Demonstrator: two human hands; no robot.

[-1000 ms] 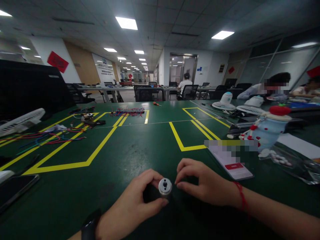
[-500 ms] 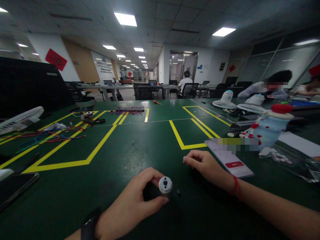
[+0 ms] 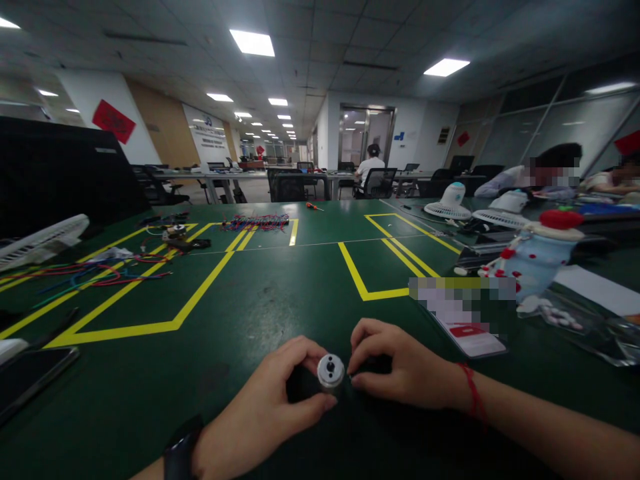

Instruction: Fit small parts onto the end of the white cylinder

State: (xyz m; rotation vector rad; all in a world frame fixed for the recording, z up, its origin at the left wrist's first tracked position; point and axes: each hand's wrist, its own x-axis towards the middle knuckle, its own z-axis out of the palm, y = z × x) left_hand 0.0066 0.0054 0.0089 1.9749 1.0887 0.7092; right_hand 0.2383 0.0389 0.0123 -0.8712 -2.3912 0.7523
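My left hand [image 3: 265,407] grips a small silver cylindrical motor [image 3: 331,372] just above the green table [image 3: 280,300], with its round end face toward me. My right hand [image 3: 400,370] sits right beside the motor on its right. Its thumb and fingertips are pinched together against the motor's side. Whatever is between those fingertips is hidden. A red string circles my right wrist, and a black watch band is on my left wrist.
A phone [image 3: 470,333] lies just right of my right hand, with a blue-and-red knitted figure [image 3: 537,263] behind it. Another phone [image 3: 30,377] lies at the left edge. Coloured wires [image 3: 95,275], white fan parts [image 3: 453,203] and yellow tape lines [image 3: 200,293] lie farther out. People sit at the far right.
My right hand, which had moved away toward the phone, has come back to the motor and now covers the small black part that lay beside it. My left hand has kept still.
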